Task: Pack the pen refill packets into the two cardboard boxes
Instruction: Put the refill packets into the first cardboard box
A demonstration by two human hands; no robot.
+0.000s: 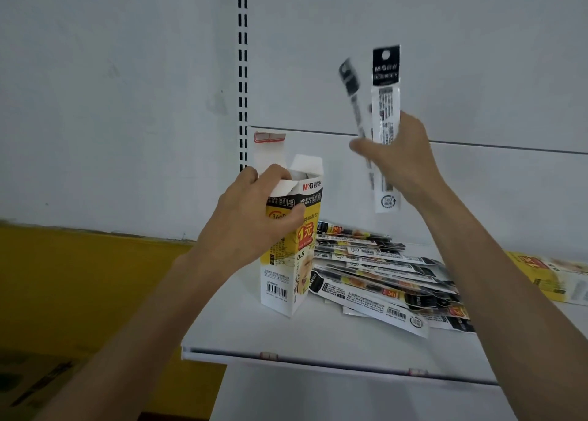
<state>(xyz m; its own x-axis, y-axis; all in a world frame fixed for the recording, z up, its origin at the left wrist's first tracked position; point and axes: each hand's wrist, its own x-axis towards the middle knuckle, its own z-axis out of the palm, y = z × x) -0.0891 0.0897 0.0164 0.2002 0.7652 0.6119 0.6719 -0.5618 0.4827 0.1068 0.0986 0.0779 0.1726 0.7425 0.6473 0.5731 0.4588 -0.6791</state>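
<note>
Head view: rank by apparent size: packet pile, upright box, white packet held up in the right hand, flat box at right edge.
1. packet pile
2. upright box
3. Unranked: white held packet and flat box look alike. The box is cropped by the frame, and the packet is nearer the camera.

The thin packet (pixel 349 78) above the fingers (pixel 366 148) of the right hand (pixel 402 166) is smeared by motion; its print cannot be read. Its middle and that of the wide packet (pixel 386 102) are hidden behind those fingers. The mouth of the box (pixel 286 280) is partly covered by the left hand (pixel 251 226). A 2nd box (pixel 563 280) is cut off at the edge.
</note>
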